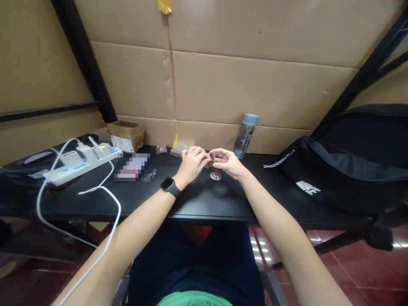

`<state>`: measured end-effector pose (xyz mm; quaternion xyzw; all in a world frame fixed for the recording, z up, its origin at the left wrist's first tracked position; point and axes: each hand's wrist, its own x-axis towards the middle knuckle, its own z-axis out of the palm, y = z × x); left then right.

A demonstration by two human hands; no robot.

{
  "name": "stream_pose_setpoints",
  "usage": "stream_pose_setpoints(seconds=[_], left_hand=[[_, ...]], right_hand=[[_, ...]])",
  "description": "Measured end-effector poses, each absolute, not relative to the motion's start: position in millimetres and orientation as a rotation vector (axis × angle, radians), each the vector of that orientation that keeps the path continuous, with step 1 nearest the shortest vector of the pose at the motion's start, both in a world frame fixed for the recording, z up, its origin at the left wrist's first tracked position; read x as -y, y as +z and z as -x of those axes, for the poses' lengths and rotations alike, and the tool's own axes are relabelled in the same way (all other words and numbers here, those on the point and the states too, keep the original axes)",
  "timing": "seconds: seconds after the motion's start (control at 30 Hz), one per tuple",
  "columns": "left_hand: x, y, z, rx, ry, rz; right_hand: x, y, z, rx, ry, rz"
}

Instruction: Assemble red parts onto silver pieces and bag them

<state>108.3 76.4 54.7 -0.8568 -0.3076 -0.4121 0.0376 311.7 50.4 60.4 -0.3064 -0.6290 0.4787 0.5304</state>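
My left hand [193, 165], with a black watch [170, 186] on its wrist, is closed with its fingertips pinched on a small round piece with red on it [211, 159]. From the other side my right hand [230, 163] grips the same piece between thumb and fingers. My fingers cover much of it, so its exact kind does not show. Just below the hands, a small clear or silvery disc [215, 176] with a red peg standing at its middle lies on the black table [207, 204].
A water bottle [245, 136] stands behind my right hand, and a black backpack [350, 161] is at the right. Plastic bags [179, 148] lie behind my left hand. Leftward are a small cardboard box [126, 135], a blurred-out flat item [132, 168], and a power strip [84, 163] with a white cable [118, 208].
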Motion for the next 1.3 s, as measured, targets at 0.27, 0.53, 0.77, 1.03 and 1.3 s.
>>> stream_pose_setpoints(seconds=[0.27, 0.53, 0.77, 1.03, 1.3], left_hand=[[-74, 53, -110, 0.976, -1.296, 2.583], [-75, 52, -111, 1.055, -1.308, 2.677], [-80, 55, -108, 1.083, -1.313, 2.746], [-80, 50, -110, 1.087, -1.405, 2.658], [-87, 53, -104, 1.01, -1.531, 2.88]], right_hand=[[-48, 61, -308, 1.472, 1.108, 0.776], [-49, 58, -298, 1.355, 1.077, 0.835], [-50, 58, -301, 1.359, 1.086, 0.846], [-55, 51, -302, 1.391, 1.063, 0.826], [-55, 52, -304, 1.495, 1.039, 0.872]])
